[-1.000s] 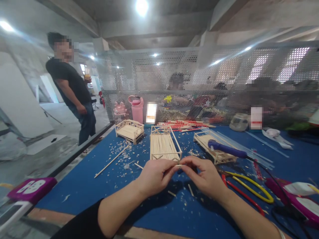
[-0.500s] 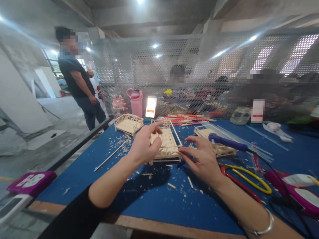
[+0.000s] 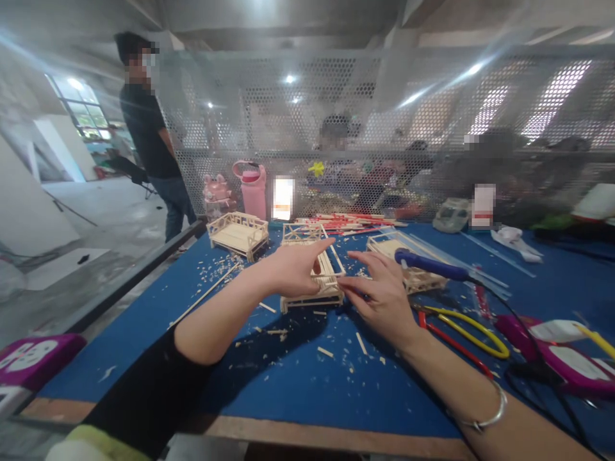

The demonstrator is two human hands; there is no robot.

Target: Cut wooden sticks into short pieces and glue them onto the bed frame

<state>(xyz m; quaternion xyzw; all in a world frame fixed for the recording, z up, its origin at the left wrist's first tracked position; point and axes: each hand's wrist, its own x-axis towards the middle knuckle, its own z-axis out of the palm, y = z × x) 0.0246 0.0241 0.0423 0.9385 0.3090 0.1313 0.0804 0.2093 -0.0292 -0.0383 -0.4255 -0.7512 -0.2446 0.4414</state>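
Note:
In the middle of the blue table stands a miniature bed [image 3: 307, 301] built from thin wooden sticks, partly hidden by my left hand. My left hand [image 3: 298, 267] reaches over it with the index finger stretched along the upper right rail and the thumb apart, lower down. At the bed's near right corner, the thumb and index finger of my right hand [image 3: 382, 288] pinch the end of a stick rail; the other fingers are loosely bent. Another stick bed [image 3: 240, 235] sits to the left. A third stick model [image 3: 425, 280] is at the right, behind a blue glue gun [image 3: 432, 266].
Red-tipped sticks [image 3: 336, 223] lie behind the bed, near a pink bottle [image 3: 253, 195] and a lit phone [image 3: 283, 198]. Yellow-and-red-handled cutters [image 3: 473, 333], clear glue sticks [image 3: 500, 256] and a purple power strip [image 3: 538, 352] are at right. A person [image 3: 148, 128] stands beyond the mesh partition's left end.
My left hand has moved right and its index finger now reaches the bed's right rail. My right hand stays at the corner. The view has shifted slightly; the standing person has turned.

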